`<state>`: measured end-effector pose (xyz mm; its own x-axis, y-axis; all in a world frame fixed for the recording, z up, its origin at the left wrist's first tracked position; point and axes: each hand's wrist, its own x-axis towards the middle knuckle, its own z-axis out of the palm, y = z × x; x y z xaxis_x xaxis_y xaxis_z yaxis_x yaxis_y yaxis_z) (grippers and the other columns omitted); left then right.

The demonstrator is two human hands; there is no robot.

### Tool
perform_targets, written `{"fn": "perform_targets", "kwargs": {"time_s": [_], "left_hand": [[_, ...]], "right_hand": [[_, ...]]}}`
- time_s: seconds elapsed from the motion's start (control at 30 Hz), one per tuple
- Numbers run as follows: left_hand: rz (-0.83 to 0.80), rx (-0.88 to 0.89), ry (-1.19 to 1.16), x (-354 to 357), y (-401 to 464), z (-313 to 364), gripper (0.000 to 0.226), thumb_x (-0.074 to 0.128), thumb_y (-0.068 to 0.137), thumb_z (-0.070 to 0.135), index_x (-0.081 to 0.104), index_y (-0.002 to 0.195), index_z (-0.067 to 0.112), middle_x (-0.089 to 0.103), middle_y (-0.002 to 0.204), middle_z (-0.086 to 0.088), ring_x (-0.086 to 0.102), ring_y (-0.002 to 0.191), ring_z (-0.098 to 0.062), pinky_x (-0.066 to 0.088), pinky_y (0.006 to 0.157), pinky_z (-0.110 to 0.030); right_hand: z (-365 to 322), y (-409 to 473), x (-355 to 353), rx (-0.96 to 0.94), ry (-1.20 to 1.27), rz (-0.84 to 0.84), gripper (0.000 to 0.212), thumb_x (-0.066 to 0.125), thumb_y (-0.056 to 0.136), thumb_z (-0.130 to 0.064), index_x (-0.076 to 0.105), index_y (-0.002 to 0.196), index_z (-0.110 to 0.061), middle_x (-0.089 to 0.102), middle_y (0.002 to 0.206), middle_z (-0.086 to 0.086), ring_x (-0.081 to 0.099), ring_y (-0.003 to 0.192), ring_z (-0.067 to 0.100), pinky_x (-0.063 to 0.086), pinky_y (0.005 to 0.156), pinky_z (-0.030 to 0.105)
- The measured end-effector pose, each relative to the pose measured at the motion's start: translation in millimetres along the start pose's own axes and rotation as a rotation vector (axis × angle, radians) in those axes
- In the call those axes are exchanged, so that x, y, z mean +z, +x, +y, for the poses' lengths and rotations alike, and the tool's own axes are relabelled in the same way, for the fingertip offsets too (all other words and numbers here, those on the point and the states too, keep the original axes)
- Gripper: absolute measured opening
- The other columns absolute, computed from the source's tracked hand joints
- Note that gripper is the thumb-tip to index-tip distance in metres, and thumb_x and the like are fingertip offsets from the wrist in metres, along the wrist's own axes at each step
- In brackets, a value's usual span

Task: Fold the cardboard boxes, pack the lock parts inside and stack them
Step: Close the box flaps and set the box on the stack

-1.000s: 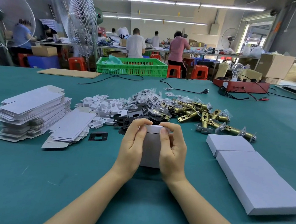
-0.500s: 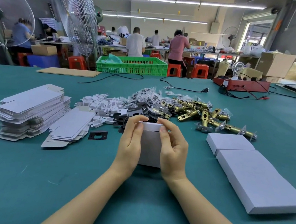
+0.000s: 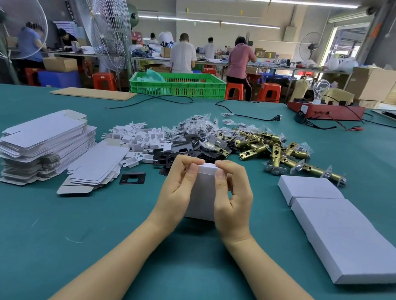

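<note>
Both the left hand [image 3: 178,191] and the right hand [image 3: 232,201] grip the white box [image 3: 203,194] at mid-table, fingers curled over its far end, likely to tuck that flap shut. Flat blanks [image 3: 40,139] wait toward the left edge and finished boxes [image 3: 344,231] toward the right, keeping supply and output apart.

Teal table [image 3: 38,243] | left: stacked flat box blanks [image 3: 43,142], black strike plate [image 3: 132,178] | centre: white clips [image 3: 140,139], brass latches [image 3: 276,150] | right: closed white boxes [image 3: 344,231] | far: red test box [image 3: 326,111]

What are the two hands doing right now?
Left hand: fingers curled round the white box, gripping it.
Right hand: gripping the same box from the other side.
</note>
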<state>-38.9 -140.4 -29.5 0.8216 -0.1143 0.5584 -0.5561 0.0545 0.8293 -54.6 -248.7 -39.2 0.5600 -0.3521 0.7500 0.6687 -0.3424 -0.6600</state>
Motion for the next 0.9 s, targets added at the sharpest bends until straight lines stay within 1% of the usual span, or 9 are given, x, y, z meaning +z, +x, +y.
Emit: {"fn": "perform_targets", "kwargs": {"time_s": [0.17, 0.27, 0.33, 0.47, 0.57, 0.63, 0.7, 0.8, 0.9], "left_hand": [[-0.023, 0.056, 0.084, -3, 1, -5, 0.012, 0.041, 0.098, 0.027, 0.053, 0.098, 0.028, 0.056, 0.078, 0.024, 0.047, 0.070, 0.004, 0.038, 0.066, -0.012], [-0.050, 0.057, 0.111, -7, 2, -9, 0.010, 0.043, 0.097, 0.030, 0.053, 0.098, 0.030, 0.054, 0.076, 0.021, 0.047, 0.070, -0.001, 0.039, 0.067, -0.018], [-0.063, 0.064, 0.126, -7, 3, -10, 0.010, 0.044, 0.097, 0.031, 0.053, 0.100, 0.030, 0.058, 0.081, 0.024, 0.051, 0.073, 0.000, 0.042, 0.069, -0.017], [-0.079, 0.077, 0.160, -6, 1, -15, 0.013, 0.045, 0.096, 0.028, 0.050, 0.107, 0.032, 0.058, 0.087, 0.029, 0.053, 0.077, 0.004, 0.042, 0.073, -0.013], [-0.099, 0.014, 0.168, -5, -1, -16, 0.029, 0.048, 0.097, 0.032, 0.040, 0.124, 0.039, 0.057, 0.107, 0.025, 0.055, 0.087, 0.004, 0.043, 0.081, -0.012], [-0.151, -0.116, 0.087, -6, -1, -16, 0.047, 0.056, 0.095, 0.036, 0.028, 0.132, 0.043, 0.060, 0.115, 0.002, 0.062, 0.095, -0.007, 0.048, 0.086, -0.020], [-0.230, -0.196, 0.097, -8, 1, -16, 0.060, 0.066, 0.091, 0.032, 0.024, 0.133, 0.044, 0.060, 0.119, -0.010, 0.064, 0.105, -0.016, 0.051, 0.092, -0.029], [-0.289, -0.259, 0.162, -7, 2, -18, 0.061, 0.063, 0.080, 0.038, 0.030, 0.128, 0.053, 0.063, 0.115, -0.008, 0.064, 0.104, -0.020, 0.052, 0.093, -0.036], [-0.244, -0.344, 0.063, -6, 3, -21, 0.055, 0.064, 0.078, 0.041, 0.042, 0.128, 0.047, 0.069, 0.105, -0.010, 0.068, 0.092, -0.022, 0.052, 0.083, -0.035]], "right_hand": [[2, -1, -1, -0.026, -0.019, -0.021, 0.013, 0.052, 0.092, -0.010, 0.059, 0.099, -0.018, 0.059, 0.096, 0.003, 0.057, 0.092, 0.013, 0.044, 0.081, 0.020], [5, -3, -1, 0.024, -0.051, -0.062, 0.013, 0.054, 0.091, -0.016, 0.054, 0.101, -0.023, 0.058, 0.094, -0.001, 0.053, 0.085, -0.001, 0.039, 0.077, 0.011], [6, -4, 0, 0.051, -0.080, -0.084, 0.013, 0.055, 0.091, -0.019, 0.051, 0.101, -0.027, 0.057, 0.091, -0.002, 0.052, 0.082, -0.005, 0.037, 0.073, 0.006], [8, -2, 0, 0.013, -0.105, -0.084, 0.009, 0.055, 0.093, -0.017, 0.057, 0.101, -0.014, 0.058, 0.092, 0.002, 0.052, 0.083, -0.005, 0.038, 0.074, 0.006], [7, -2, 1, 0.041, -0.120, -0.079, 0.011, 0.054, 0.094, -0.023, 0.057, 0.103, -0.017, 0.059, 0.094, 0.001, 0.052, 0.085, 0.000, 0.039, 0.075, 0.009], [5, 0, 2, 0.112, -0.109, -0.061, 0.007, 0.052, 0.096, -0.027, 0.054, 0.103, -0.026, 0.058, 0.093, -0.002, 0.053, 0.085, 0.007, 0.041, 0.075, 0.014], [2, 6, 1, 0.227, -0.087, -0.021, 0.010, 0.052, 0.098, -0.029, 0.048, 0.095, -0.038, 0.057, 0.091, -0.007, 0.054, 0.082, 0.006, 0.042, 0.071, 0.016], [2, 18, -5, 0.463, -0.025, 0.120, 0.013, 0.055, 0.096, -0.030, 0.051, 0.086, -0.035, 0.056, 0.083, -0.010, 0.051, 0.073, 0.000, 0.041, 0.065, 0.020], [8, 28, -15, 0.604, -0.087, 0.079, 0.011, 0.056, 0.095, -0.031, 0.056, 0.086, -0.025, 0.058, 0.089, -0.003, 0.055, 0.083, 0.015, 0.039, 0.065, 0.027]]}}
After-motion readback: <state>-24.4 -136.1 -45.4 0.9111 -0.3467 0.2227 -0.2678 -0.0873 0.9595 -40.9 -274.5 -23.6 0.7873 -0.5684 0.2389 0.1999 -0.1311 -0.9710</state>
